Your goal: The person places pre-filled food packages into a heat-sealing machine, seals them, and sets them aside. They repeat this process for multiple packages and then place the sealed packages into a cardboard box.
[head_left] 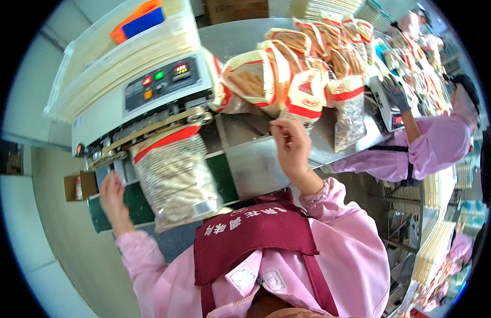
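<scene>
filled bag [174,177] left of frame centre, top edge at sealer [150,124], just right of left hand [114,197] | left: loosely open, empty | right hand [291,148]: fingers curled below red-cream bag [305,100]; contact unclear

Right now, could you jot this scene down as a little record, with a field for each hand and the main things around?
Left hand: near the left end of the white machine; contact unclear
Right hand: at the lower part of a red-and-cream bag; grip unclear
Bag at machine: red-topped bag, upper edge along the machine's front, body over the green belt
Control panel: lit buttons and display
Steel table: crowded with filled bags, some open-topped
Nearby: co-worker in pink, at right
</scene>
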Demonstrator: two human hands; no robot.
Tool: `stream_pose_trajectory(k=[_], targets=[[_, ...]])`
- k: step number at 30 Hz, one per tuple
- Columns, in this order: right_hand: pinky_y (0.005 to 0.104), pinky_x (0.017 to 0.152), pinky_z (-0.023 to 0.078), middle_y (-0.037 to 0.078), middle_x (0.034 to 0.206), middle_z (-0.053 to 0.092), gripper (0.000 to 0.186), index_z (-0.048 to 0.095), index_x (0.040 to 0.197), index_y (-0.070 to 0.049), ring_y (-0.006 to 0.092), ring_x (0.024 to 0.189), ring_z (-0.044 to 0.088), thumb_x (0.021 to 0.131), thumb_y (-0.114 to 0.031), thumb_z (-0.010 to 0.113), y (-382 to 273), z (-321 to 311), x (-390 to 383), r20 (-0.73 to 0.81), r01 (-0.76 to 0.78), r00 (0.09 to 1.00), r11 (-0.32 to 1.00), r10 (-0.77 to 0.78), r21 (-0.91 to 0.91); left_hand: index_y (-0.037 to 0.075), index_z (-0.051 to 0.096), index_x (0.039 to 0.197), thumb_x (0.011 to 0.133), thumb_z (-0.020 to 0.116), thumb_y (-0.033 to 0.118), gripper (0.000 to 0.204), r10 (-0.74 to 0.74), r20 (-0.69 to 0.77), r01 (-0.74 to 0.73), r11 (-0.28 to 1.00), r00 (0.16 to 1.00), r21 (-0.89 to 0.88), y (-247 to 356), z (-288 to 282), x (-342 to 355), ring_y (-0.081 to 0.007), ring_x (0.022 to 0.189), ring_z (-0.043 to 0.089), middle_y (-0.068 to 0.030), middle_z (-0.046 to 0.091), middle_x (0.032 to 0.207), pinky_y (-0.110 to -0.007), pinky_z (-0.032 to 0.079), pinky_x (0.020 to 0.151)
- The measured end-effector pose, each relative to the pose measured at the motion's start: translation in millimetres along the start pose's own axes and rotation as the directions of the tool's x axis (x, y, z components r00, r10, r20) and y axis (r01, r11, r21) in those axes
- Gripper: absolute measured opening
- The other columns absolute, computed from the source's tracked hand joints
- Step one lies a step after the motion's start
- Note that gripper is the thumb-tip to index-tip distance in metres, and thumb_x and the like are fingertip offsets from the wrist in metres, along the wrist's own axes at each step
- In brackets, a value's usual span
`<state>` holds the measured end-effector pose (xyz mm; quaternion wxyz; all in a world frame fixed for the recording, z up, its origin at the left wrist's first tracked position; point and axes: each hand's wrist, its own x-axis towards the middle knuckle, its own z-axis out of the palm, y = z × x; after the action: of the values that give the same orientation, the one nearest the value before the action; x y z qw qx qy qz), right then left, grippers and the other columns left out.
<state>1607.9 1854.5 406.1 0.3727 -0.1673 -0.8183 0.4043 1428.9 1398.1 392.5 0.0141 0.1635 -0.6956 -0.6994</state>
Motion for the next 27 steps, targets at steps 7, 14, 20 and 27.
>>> stream_pose_trajectory(k=[7, 14, 20, 27], targets=[[0.0364, 0.075, 0.047, 0.008, 0.089, 0.061, 0.019, 0.064, 0.097, -0.006, 0.0236, 0.083, 0.059, 0.084, -0.017, 0.072, 122.8, -77.3, 73.1, -0.466, -0.256, 0.882, 0.9, 0.068, -0.353, 0.005, 0.061, 0.124, 0.093, 0.067, 0.027, 0.038, 0.134, -0.034, -0.134, 0.991, 0.99, 0.001, 45.1, -18.8, -27.9, -0.0083, 0.092, 0.058, -0.0026, 0.066, 0.107, -0.024, 0.047, 0.083], [0.0395, 0.092, 0.042, 0.008, 0.106, 0.066, 0.029, 0.068, 0.103, -0.015, 0.0289, 0.104, 0.058, 0.079, -0.03, 0.075, 183.3, -72.1, 135.1, -0.35, -0.349, 0.93, 0.551, 0.108, -0.758, 0.004, 0.063, 0.116, 0.096, 0.065, 0.024, 0.028, 0.161, 0.13, -0.167, 0.985, 0.978, 0.042, 66.8, 54.6, -62.9, -0.0071, 0.087, 0.058, -0.0017, 0.066, 0.101, -0.022, 0.048, 0.078], [0.0365, 0.072, 0.046, 0.009, 0.083, 0.064, 0.012, 0.068, 0.085, -0.004, 0.0273, 0.078, 0.06, 0.076, -0.005, 0.074, 162.0, -142.6, 107.3, -0.583, -0.217, 0.812, 0.918, -0.019, -0.332, 0.003, 0.063, 0.116, 0.097, 0.063, 0.019, 0.025, 0.141, 0.194, -0.16, 0.984, 0.971, 0.082, 65.1, 91.2, -84.6, -0.0078, 0.087, 0.059, -0.0027, 0.066, 0.1, -0.021, 0.048, 0.076], [0.0198, 0.075, 0.043, 0.0, 0.091, 0.064, 0.009, 0.065, 0.102, -0.001, 0.0057, 0.081, 0.056, 0.096, -0.005, 0.06, 13.0, -212.3, 58.0, -0.531, 0.223, 0.833, 0.783, 0.156, 0.581, 0.002, 0.063, 0.118, 0.096, 0.063, 0.016, 0.026, 0.082, 0.533, -0.138, 0.988, 0.842, 0.066, 77.6, 166.2, -107.4, -0.01, 0.088, 0.061, -0.0047, 0.067, 0.1, -0.023, 0.049, 0.08]])
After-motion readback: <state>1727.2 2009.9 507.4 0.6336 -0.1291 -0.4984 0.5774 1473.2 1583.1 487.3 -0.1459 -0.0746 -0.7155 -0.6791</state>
